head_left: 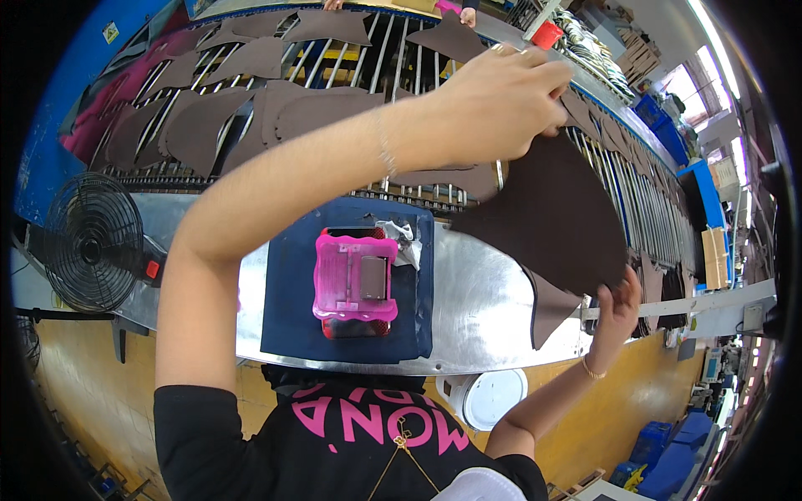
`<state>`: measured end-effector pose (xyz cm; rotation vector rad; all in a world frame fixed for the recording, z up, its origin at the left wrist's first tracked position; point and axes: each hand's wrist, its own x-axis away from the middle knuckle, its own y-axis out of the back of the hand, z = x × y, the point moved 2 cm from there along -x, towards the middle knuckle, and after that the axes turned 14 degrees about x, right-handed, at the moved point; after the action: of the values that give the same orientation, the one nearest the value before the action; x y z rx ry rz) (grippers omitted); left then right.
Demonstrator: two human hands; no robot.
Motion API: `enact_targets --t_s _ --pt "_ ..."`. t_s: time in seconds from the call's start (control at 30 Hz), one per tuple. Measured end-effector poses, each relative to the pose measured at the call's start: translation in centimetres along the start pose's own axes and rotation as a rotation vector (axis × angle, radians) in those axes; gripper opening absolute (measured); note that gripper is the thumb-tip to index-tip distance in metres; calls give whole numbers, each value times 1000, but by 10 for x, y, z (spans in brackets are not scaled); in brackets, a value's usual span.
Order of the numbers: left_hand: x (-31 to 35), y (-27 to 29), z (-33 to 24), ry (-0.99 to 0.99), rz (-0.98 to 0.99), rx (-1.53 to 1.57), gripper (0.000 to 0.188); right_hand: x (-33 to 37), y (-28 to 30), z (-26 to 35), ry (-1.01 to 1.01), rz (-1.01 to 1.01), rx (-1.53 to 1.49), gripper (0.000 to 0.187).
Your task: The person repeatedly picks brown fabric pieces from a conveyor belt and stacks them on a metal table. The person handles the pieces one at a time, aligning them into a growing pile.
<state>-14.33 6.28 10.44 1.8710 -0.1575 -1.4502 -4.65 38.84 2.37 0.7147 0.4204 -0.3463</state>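
Note:
A dark brown cut panel (560, 213) of thin, flexible-looking sheet is held up over the right part of the metal table. My left hand (511, 100) reaches across to the right, its fingers closed at the panel's top end. At the lower right edge of the panel, my right hand (616, 307) pinches it between thumb and fingers. Another brown panel (551, 311) lies partly under the held one, at the table's right edge. Part of the left hand's grip is hidden behind the hand itself.
A pink scalloped holder (332, 280) sits on a dark blue mat (288, 317), beside crumpled white paper (405, 244). A black fan (92, 242) stands left. Beyond runs a rod conveyor (401, 63) carrying brown panels; another person's hand (468, 17) shows there. A white bucket (497, 399) stands below.

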Motion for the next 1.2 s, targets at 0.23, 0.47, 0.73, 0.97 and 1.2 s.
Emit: enact_targets --t_s 0.23,0.47,0.73,0.97,1.2 --pt "-23 1 36 -56 -108 -379 20 -43 -177 1 -131 336 -202 18" --pt "44 67 40 164 -114 -172 45 -81 -325 -54 -456 410 -622 4" --pt "152 132 4 757 20 3 55 -91 -377 -90 -744 337 -653 13" --pt "180 129 -8 826 -37 46 54 -52 -226 -95 -526 49 -243 36" --pt "186 95 -3 855 24 211 52 56 -45 -161 -1056 -53 1062 67"
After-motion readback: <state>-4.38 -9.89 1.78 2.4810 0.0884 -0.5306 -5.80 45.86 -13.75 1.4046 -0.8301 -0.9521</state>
